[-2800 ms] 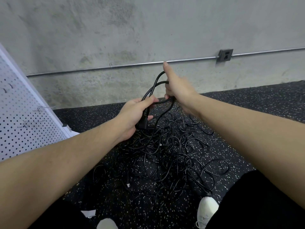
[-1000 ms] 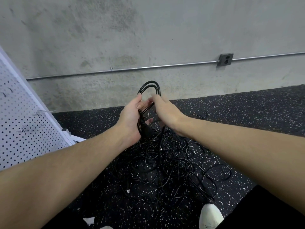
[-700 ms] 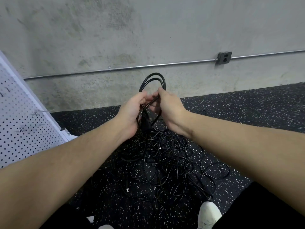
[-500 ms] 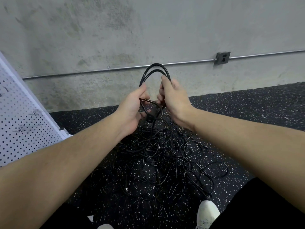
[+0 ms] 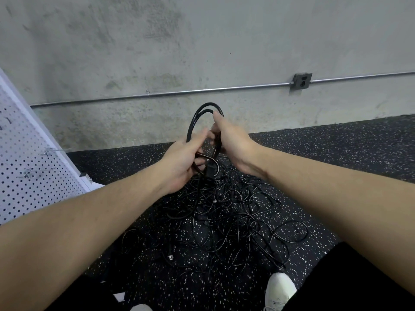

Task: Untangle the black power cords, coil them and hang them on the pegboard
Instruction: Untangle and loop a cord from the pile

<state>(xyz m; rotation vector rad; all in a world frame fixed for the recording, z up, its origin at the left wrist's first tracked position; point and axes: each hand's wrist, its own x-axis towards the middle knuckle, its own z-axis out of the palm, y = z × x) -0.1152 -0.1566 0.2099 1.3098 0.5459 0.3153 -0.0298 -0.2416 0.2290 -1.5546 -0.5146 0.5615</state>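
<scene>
Coil (image 5: 203, 117) held upright between both hands, loops arching up and away, long axis near vertical. Left hand (image 5: 182, 163) wrapped round the coil's lower bunch beside the plug (image 5: 210, 172); right hand (image 5: 232, 140) curled on the right strand, fingertips near the arch. Loose tail dropping straight down from both grips into the tangled cords (image 5: 224, 221) on the floor (near the shoes). Pegboard (image 5: 33, 171) off to the left, closer to the left hand, hooks bare

A grey concrete wall (image 5: 202, 41) rises behind black speckled flooring (image 5: 336, 149); a metal conduit (image 5: 179, 93) runs along it to an outlet box (image 5: 302, 81). A white shoe (image 5: 280, 288) shows at the bottom edge.
</scene>
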